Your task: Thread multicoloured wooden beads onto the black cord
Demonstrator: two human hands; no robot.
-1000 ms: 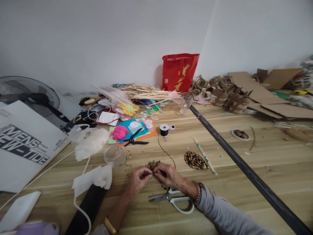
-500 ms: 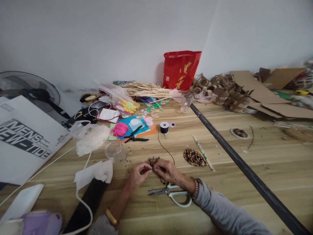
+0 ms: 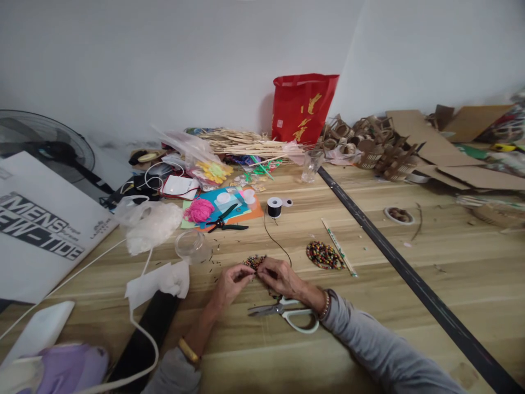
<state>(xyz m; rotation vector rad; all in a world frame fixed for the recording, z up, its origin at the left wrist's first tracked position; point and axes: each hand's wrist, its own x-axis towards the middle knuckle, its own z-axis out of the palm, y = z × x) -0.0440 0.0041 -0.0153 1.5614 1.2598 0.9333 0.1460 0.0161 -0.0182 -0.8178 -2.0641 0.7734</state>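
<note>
My left hand (image 3: 230,282) and my right hand (image 3: 283,278) meet at the near side of a small heap of colourful beads (image 3: 254,261). Thumb and forefinger are pinched together on both hands. What lies between the fingertips is too small to make out. Black cord runs from a white-ended spool (image 3: 274,207) down behind my right hand. White-handled scissors (image 3: 298,316) lie just below my right wrist, blades pointing left. A coiled string of multicoloured beads (image 3: 325,255) rests to the right of my hands, beside a thin patterned stick (image 3: 339,247).
Black-handled pliers (image 3: 225,221) lie on coloured paper near pink yarn (image 3: 199,210). A clear round tub (image 3: 192,246), crumpled tissue (image 3: 174,278) and a white cable (image 3: 137,323) are to the left. A drinking glass (image 3: 312,166) and red bag (image 3: 304,109) stand farther back.
The whole scene has shifted slightly upward in view as the camera moved. My hands keep almost the same pinched pose beside the beads.
</note>
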